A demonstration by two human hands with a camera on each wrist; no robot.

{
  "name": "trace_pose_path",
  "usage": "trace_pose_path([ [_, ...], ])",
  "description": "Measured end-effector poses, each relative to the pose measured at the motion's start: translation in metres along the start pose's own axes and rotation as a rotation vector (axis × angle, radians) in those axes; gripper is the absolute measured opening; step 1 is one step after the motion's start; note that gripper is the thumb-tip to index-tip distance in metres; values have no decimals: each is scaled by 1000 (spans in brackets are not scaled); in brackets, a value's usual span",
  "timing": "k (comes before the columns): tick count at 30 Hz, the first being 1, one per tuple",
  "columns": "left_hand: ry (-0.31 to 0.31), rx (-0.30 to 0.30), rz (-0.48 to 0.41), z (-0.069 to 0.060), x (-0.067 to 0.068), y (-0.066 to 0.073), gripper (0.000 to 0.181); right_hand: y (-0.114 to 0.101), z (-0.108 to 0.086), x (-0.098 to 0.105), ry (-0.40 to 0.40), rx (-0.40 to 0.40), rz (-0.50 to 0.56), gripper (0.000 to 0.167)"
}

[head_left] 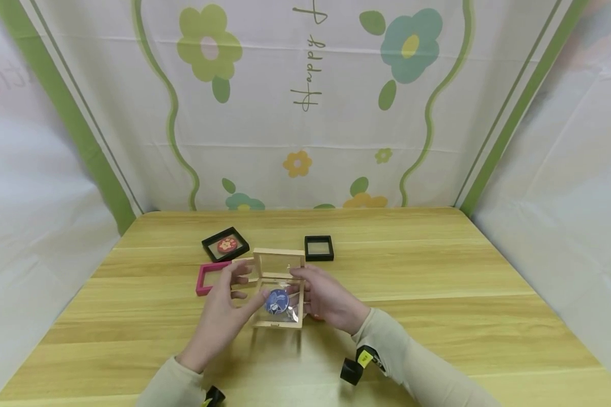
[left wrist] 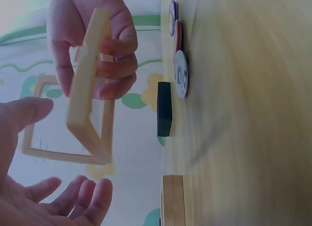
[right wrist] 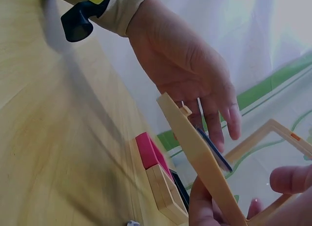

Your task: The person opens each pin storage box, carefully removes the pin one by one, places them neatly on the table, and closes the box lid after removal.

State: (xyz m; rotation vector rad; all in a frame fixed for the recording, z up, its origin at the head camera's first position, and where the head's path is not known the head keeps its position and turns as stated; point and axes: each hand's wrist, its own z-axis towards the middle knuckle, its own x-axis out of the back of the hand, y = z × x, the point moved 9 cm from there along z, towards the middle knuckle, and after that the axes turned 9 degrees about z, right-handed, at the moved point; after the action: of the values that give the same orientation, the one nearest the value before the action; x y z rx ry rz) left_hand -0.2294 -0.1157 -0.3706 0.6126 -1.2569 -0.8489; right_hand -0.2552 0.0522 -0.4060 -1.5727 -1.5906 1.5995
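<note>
Holding the open wooden frame (head_left: pixel 279 325) up above the table (head_left: pixel 463 282), the right hand (head_left: pixel 333 299) has its fingers clamped on the frame's right side. A round blue badge (head_left: pixel 276 301) lies on the clear sheet in the frame's lower half. The left hand (head_left: pixel 219 314) is at the other side with its fingers apart, and its thumb is right by the badge; I cannot tell if they touch.

On the table, a pink frame (head_left: pixel 201 281) sits beside another wooden frame (right wrist: pixel 159 189). The left hand gets in the way and hides part of both. Farther back are a black frame with a red badge (head_left: pixel 227 245) in it and a small black frame (head_left: pixel 319 258). A white badge (left wrist: pixel 181 74) and two more round badges (left wrist: pixel 173 17) lie close together. From above, the right hand blocks most of that bunch.
</note>
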Motion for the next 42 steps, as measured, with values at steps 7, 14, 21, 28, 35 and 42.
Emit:
trace_pose_path([
  [7, -5, -86, 116, -1, -2, 7, 45, -1, 0, 1, 23, 19, 37, 20],
  [14, -78, -177, 234, -3, -13, 12, 41, 1, 0, -3, -5, 11, 24, 36],
  [21, -82, -172, 204, -4, -14, 11, 23, 2, 1, -1, 9, 16, -4, 38],
  [28, -29, -133, 89, -2, -7, 11, 10, -4, 1, 3, 37, 72, -29, 27],
  [35, 96, -108, -8, -1, 8, 7, 13, -24, 4, 15, 112, 217, -102, 26],
  [42, -28, 36, -65, 3, -4, -12, 23, -48, 4, 36, 222, 326, -105, 20],
])
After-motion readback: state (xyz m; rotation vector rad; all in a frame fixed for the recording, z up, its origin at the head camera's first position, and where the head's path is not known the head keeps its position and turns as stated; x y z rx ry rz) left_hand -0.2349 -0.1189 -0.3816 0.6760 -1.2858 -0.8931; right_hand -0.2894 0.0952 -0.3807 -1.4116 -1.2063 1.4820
